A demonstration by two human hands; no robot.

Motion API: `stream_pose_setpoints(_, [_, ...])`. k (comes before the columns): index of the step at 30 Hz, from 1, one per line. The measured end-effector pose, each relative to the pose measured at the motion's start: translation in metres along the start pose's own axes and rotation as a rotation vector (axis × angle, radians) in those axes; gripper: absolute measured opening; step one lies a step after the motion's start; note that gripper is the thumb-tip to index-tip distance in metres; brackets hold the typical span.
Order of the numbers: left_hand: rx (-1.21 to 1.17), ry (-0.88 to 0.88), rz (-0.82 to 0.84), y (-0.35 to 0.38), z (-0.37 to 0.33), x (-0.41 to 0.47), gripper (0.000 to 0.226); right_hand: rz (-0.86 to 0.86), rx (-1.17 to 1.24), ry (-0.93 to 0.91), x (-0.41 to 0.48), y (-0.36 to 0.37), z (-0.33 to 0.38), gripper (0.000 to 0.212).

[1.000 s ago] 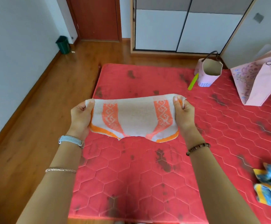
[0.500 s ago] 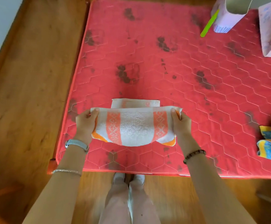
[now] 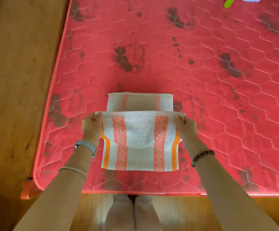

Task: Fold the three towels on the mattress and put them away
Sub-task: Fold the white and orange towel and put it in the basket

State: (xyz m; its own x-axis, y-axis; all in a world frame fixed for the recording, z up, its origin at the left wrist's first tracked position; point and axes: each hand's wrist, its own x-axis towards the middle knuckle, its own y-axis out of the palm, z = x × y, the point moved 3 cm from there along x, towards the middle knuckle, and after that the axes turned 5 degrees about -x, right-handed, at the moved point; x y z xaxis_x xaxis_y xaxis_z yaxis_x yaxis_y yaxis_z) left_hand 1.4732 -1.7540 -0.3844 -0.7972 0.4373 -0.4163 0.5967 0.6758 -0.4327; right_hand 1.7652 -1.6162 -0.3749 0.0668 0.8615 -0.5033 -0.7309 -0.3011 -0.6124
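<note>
Running along the left side of the mattress (image 3: 202,97): wooden floor (image 3: 15,80), brown boards.

Mattress: red, quilted in hexagons, with dark stains scattered over its surface. At its near-left corner an orange frame corner (image 3: 29,189) juts onto the floor.

Left hand (image 3: 92,125): over the near part of the mattress, left of its middle. Thumb and fingers pinch the far-left corner of the held towel (image 3: 140,142). Grey watch (image 3: 85,145) on the wrist; thin bracelet (image 3: 72,170) farther down the forearm.

Held towel: white, with two patterned coral bands and an orange stripe down each side. Far edge is raised and stretched between both hands; the raised part sags over the near part, which lies flat on the mattress close to its near edge.

Folded towel (image 3: 139,101): same white and coral pattern, flat on the mattress just beyond the held towel's raised edge, which hides its near side.

Legs (image 3: 132,214): in pale trousers, on the floor just outside the mattress's near edge.

Right hand (image 3: 186,129): over the near part of the mattress, right of the held towel. Thumb and fingers pinch the towel's far-right corner. Dark beaded bracelet (image 3: 202,157) on the wrist.

Green strip (image 3: 228,2): on the far part of the mattress, right of middle, cut off by the top of the view; kind cannot be told.
</note>
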Motion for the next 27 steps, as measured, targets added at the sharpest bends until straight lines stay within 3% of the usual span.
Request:
stream_pose_setpoints(7, [0.061, 0.013, -0.006, 0.042, 0.030, 0.057, 0.035, -0.061, -0.064, -0.007, 0.063, 0.037, -0.017, 0.037])
stream_pose_setpoints(12, [-0.027, 0.082, -0.002, 0.072, 0.031, 0.085, 0.019, -0.101, 0.013, -0.023, 0.097, 0.046, -0.016, 0.037])
stream_pose_setpoints(16, [-0.051, 0.123, 0.001, 0.083, 0.028, 0.099, 0.031, -0.100, -0.004, -0.057, 0.119, 0.049, -0.009, 0.037])
stream_pose_setpoints(18, [-0.077, 0.125, 0.000, 0.087, 0.029, 0.106, 0.026, -0.092, 0.004, -0.063, 0.127, 0.052, -0.009, 0.038])
stream_pose_setpoints(24, [-0.172, 0.239, -0.130, 0.090, 0.010, 0.123, 0.011, -0.197, 0.020, -0.135, 0.146, 0.051, 0.007, 0.036])
stream_pose_setpoints(27, [-0.107, 0.245, -0.119, 0.097, 0.014, 0.140, 0.011, -0.199, 0.005, -0.181, 0.160, 0.057, 0.015, 0.036])
